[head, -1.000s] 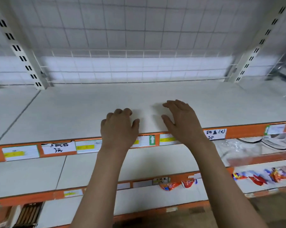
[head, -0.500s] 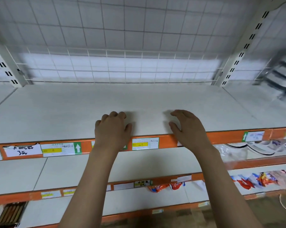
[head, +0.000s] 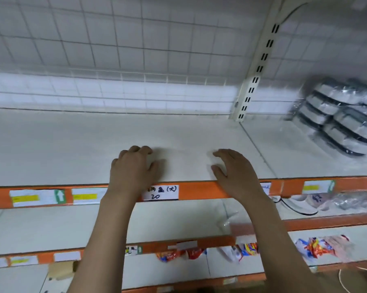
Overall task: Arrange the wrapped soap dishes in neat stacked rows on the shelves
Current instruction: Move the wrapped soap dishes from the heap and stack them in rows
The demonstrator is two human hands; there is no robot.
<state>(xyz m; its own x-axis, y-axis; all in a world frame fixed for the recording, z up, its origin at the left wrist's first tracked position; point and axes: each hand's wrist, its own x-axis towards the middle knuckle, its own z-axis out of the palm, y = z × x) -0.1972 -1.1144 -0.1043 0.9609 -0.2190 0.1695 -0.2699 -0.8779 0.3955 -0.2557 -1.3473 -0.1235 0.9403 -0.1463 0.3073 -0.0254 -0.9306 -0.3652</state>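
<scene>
- Currently two hands at frame centre: left hand (head: 134, 169) and right hand (head: 235, 172), both over the front edge of the top shelf (head: 77, 149), fingers loosely curled, holding nothing.
- Wrapped soap dishes (head: 338, 117) stacked at right edge on that shelf, well apart from the hands; blurred, roughly seven visible, two stacks.
- Three orange-edged shelves visible.
- One handwritten price label (head: 160, 192) between the wrists.

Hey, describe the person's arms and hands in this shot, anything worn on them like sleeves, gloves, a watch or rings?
Both arms are bare all the way down to the bottom of the frame: no sleeves show. The left hand and right hand wear no gloves, and no watch, bracelet or ring is visible on the wrists or fingers.
</scene>
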